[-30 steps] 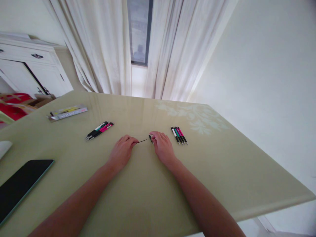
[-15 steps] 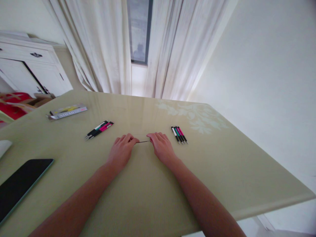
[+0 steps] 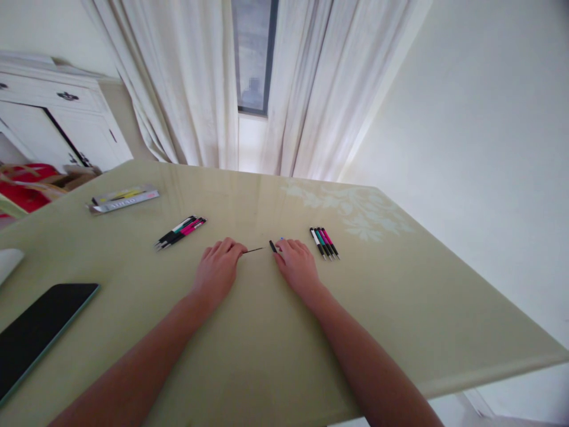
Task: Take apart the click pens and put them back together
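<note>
Pinched in my left hand (image 3: 220, 262) is a thin dark pen refill (image 3: 253, 250), its free end pointing right. My right hand (image 3: 297, 261) is closed around a pen part with a black end (image 3: 272, 246); most of that part is hidden by the fingers. A speck of blue shows by the right fingertips. The refill's free end lies a little short of the black end, not touching it. To the right of my right hand, several pens (image 3: 325, 243) lie side by side. A looser group of pens (image 3: 181, 232) rests beyond my left hand.
A pen box (image 3: 127, 200) lies at the table's back left. A dark-screened tablet or phone (image 3: 42, 332) is at the near left, with a white object (image 3: 8, 264) behind it. The table (image 3: 391, 308) has a wall along its right side and curtains behind.
The refill, which spanned both hands, now extends from my left hand only. My right hand has shifted slightly right and turned, and a black pen end now shows at its fingers.
</note>
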A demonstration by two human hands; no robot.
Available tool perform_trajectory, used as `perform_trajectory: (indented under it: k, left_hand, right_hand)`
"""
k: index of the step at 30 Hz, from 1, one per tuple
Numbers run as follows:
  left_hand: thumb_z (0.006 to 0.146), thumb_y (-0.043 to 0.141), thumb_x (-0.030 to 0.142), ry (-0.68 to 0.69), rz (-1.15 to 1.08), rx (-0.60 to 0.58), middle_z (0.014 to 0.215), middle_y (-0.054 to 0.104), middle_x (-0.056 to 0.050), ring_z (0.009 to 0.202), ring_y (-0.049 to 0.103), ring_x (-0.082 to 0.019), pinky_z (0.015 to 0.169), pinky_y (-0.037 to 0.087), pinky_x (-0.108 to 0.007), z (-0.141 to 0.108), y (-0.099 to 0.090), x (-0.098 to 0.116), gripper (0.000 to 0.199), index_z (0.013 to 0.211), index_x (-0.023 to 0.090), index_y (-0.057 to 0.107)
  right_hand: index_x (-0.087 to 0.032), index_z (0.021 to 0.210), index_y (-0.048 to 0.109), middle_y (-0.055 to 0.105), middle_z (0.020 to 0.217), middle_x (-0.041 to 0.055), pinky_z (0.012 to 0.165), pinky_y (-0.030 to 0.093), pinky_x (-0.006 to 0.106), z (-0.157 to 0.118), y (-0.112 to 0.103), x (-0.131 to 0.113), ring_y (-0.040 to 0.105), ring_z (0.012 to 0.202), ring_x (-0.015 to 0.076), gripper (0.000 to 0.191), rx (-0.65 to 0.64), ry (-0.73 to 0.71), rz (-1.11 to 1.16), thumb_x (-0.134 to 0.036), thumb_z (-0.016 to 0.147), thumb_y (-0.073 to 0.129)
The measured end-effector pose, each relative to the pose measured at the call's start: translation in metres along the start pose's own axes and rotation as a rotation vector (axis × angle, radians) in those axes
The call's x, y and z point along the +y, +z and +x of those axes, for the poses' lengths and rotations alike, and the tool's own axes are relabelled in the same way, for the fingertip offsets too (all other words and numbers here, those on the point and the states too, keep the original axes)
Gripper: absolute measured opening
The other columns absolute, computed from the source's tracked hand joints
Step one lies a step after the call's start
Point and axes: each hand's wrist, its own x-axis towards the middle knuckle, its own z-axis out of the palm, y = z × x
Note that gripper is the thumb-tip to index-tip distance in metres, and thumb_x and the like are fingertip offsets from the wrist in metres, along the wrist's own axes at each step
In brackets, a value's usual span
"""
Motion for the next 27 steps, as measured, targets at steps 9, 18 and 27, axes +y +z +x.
perform_trajectory:
  k: [9, 18, 27]
  left_hand:
    - [0.103, 0.041, 0.024, -0.084, 0.036, -0.015, 0.11, 0.066, -0.01, 0.103, 0.06, -0.03, 0.087, 0.044, -0.043, 0.002, -0.002, -0.009, 0.031, 0.11, 0.024, 0.071]
    - [0.1, 0.044, 0.02, -0.031, -0.016, -0.005, 0.108, 0.067, -0.011, 0.1, 0.06, -0.03, 0.086, 0.043, -0.044, 0.002, -0.003, -0.008, 0.03, 0.108, 0.024, 0.072]
    - [0.098, 0.055, 0.031, -0.003, -0.45, 0.051, 0.1, 0.075, -0.006, 0.095, 0.064, -0.027, 0.089, 0.046, -0.043, 0.006, -0.007, 0.001, 0.02, 0.1, 0.023, 0.073]
  right_hand:
    - [-0.02, 0.117, 0.068, 0.07, 0.109, 0.009, 0.092, 0.047, 0.033, 0.0, 0.003, 0.001, 0.063, 0.102, 0.0222, 0.021, 0.036, -0.046, 0.184, -0.017, 0.1, 0.056]
    - [-0.022, 0.11, 0.072, 0.067, 0.102, 0.0081, 0.092, 0.047, 0.036, 0.001, 0.009, 0.003, 0.059, 0.099, 0.0226, 0.022, 0.128, -0.149, 0.214, -0.019, 0.103, 0.052]
    - [-0.022, 0.11, 0.07, 0.068, 0.103, 0.0067, 0.092, 0.044, 0.034, -0.001, 0.007, -0.001, 0.058, 0.1, 0.0217, 0.019, 0.116, -0.229, 0.266, -0.019, 0.102, 0.053]
